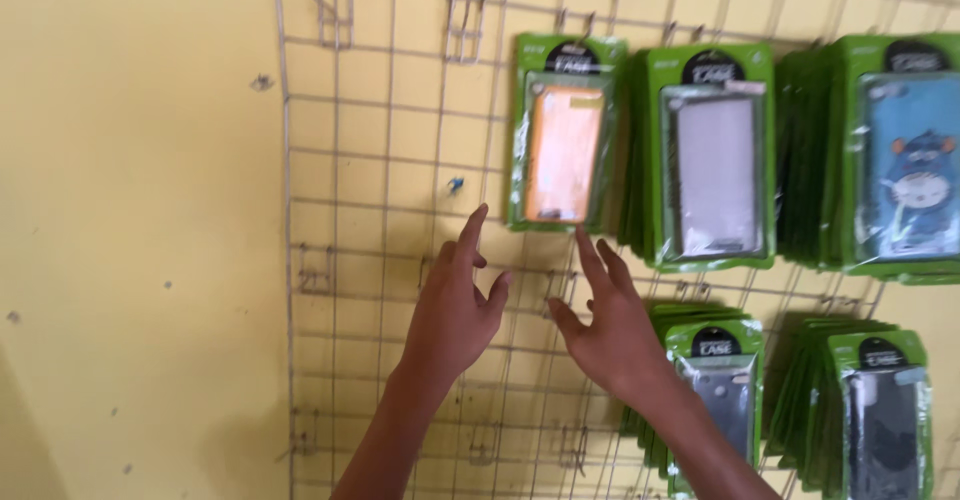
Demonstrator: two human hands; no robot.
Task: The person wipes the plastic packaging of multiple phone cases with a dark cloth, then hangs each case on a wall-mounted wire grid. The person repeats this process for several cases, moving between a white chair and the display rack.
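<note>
Both hands reach up the wire grid: right hand (608, 332), fingers spread, nears the green-carded orange phone case (563, 135) at 12 o'clock; left hand (455, 312) empty, open.

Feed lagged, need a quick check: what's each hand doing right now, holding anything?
Left hand: open, empty, fingers spread near the wire rack.
Right hand: open, empty, fingertips at the orange case pack.

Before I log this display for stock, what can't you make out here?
Head view only:
- Blue cartoon case pack: cut off by the right edge.
- Packs behind the grey case pack: hidden by the front one, uncountable.
- Lower grey pack: partly covered by the right hand.
- Left hand: contact with the wire grid unclear.
</note>
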